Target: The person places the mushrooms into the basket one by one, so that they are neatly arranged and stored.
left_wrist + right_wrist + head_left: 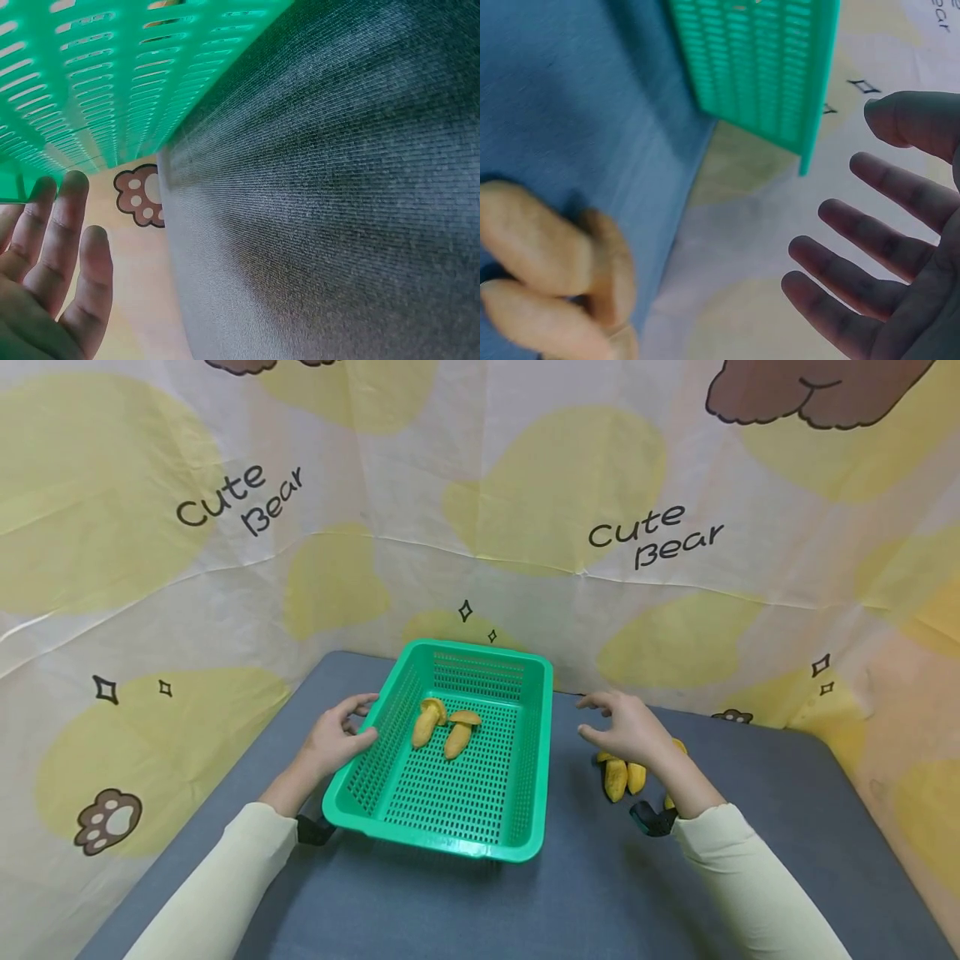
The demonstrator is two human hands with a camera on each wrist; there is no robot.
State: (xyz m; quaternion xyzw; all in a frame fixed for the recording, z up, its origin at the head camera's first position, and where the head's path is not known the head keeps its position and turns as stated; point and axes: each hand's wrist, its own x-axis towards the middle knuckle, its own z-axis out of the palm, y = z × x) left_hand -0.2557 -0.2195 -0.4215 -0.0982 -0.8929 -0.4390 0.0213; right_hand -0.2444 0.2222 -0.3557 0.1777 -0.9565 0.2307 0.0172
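A green plastic basket [546,760] with slotted walls stands on the table. Two yellow mushrooms [457,741] lie inside it, towards its left wall. At the basket's left rim is my left hand [333,739], its thumb and fingers spread loosely; in the left wrist view its fingertips [73,184] are at the rim, though contact is hard to tell. My right hand [630,727] hovers to the right of the basket with fingers apart and nothing in them. Below it lies a group of yellow mushrooms [616,779], partly hidden by the hand and forearm; they also show in the right wrist view [536,240].
The grey-blue table [600,893] reaches to a printed cloth backdrop [540,485] behind and at both sides. Dark straps [654,819] sit around the wrists.
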